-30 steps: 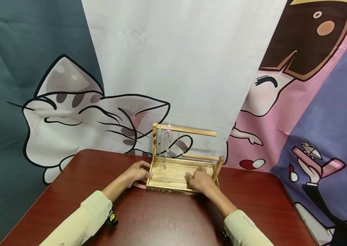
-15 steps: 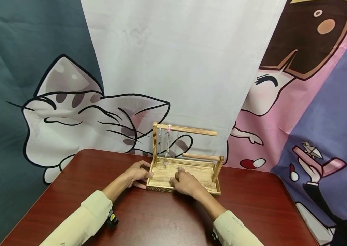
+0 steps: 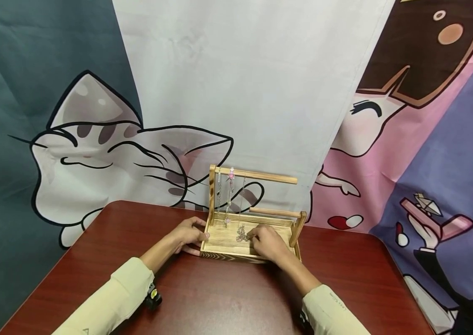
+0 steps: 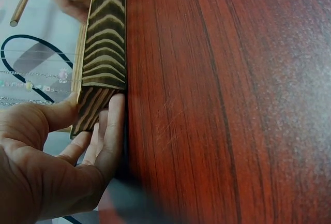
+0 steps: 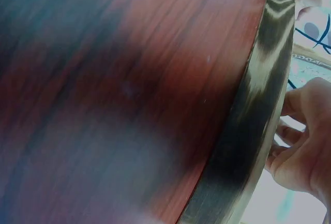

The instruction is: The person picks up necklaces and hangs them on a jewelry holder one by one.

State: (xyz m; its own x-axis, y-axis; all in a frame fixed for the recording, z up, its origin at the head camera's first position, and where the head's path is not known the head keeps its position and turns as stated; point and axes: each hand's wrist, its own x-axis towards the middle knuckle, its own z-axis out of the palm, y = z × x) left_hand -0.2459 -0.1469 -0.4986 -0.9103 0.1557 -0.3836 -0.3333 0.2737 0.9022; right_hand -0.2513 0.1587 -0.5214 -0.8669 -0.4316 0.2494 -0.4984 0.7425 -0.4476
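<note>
A wooden jewelry stand [image 3: 253, 176] with a shallow tray base [image 3: 219, 242] sits on the table. Round the tray's left end my left hand [image 3: 188, 235] grips it, thumb on the upper edge and fingers beneath; the left wrist view shows this closely. Inside the tray lies a bunched silver chain [image 3: 242, 234]. My right hand [image 3: 267, 242] is low over the tray, its curled fingertips pinching at the chain's right edge. From the upper bar hang a silver chain [image 3: 219, 190], a beaded chain with a pink ornament [image 3: 231, 175] and a thin chain [image 3: 242, 197].
A shorter lower bar [image 3: 276, 212] juts left from the right post [image 3: 297, 228]. Below the stand spreads the reddish-brown table [image 3: 228, 293]. A printed cloth [image 3: 236, 83] with cartoon figures hangs close behind.
My right hand has moved left across the tray, then back a little to the right. The bunched chain, earlier mostly hidden, now shows left of its fingertips. My left hand stays put.
</note>
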